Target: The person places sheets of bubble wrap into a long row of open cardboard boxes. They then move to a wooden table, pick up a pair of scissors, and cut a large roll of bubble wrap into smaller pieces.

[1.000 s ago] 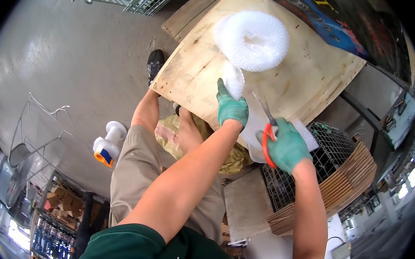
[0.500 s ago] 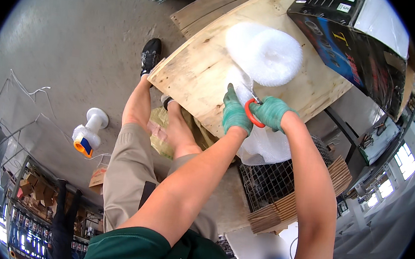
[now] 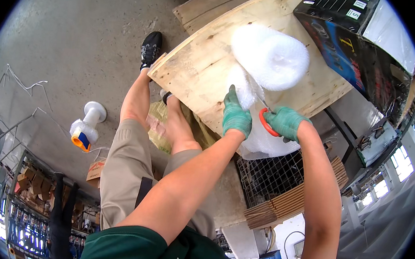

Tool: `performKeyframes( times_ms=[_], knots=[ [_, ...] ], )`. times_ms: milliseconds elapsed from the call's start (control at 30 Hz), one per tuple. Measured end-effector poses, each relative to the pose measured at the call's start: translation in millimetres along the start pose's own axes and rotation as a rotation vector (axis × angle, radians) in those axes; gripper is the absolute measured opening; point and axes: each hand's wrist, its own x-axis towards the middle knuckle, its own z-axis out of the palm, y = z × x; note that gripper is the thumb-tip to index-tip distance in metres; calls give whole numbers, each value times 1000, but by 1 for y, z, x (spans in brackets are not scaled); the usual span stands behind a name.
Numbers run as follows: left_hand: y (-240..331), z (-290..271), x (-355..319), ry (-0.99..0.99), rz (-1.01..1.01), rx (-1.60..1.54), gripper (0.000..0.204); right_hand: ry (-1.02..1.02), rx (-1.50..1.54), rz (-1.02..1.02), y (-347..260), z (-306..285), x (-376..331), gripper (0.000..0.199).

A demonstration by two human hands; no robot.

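Observation:
A thick roll of clear bubble wrap (image 3: 285, 62) lies on a plywood board (image 3: 197, 74). From the roll a loose stretch runs toward me and hangs over the board's near edge as a sheet (image 3: 262, 146). My left hand (image 3: 237, 115), in a green glove, is closed on the bubble wrap beside the cut line. Gloved the same way, my right hand (image 3: 284, 122) grips scissors (image 3: 269, 122) with red-orange handles. Their metal blades point up and left into the wrap, between the roll and the hanging sheet. Part of the handles is hidden by my right fingers.
A large black printed carton (image 3: 353, 48) stands at the board's far right. Below the near edge are a black wire crate (image 3: 267, 176) and stacked flat cardboard (image 3: 295, 196). A tape dispenser (image 3: 81, 140) and a white spool (image 3: 94, 113) are on the floor at left.
My right hand and the scissors have shifted right and slightly down, away from my left hand. More of the blades shows now. The left hand has barely moved.

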Motion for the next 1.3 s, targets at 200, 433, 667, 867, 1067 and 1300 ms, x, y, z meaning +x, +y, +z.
performKeyframes(
  times_ms=[200, 433, 667, 867, 1067, 1300],
  knots=[
    [-6, -5, -4, -27, -8, -13, 88, -51, 147, -41, 4, 8, -14, 57],
    [-22, 2, -6, 22, 17, -41, 88, 3, 246, -96, -7, 22, -5, 54],
    [-21, 1, -9, 21, -13, -3, 85, -1, 154, -56, -23, 20, 43, 63],
    [-10, -8, -11, -32, -35, -68, 84, -45, 112, -185, -20, 13, 55, 59],
    [-40, 5, -3, -44, -72, -308, 83, 10, 95, -207, -10, 24, 51, 57],
    [-46, 6, -11, -10, -60, -257, 84, 11, 198, -105, -2, 35, 20, 64]
  ],
)
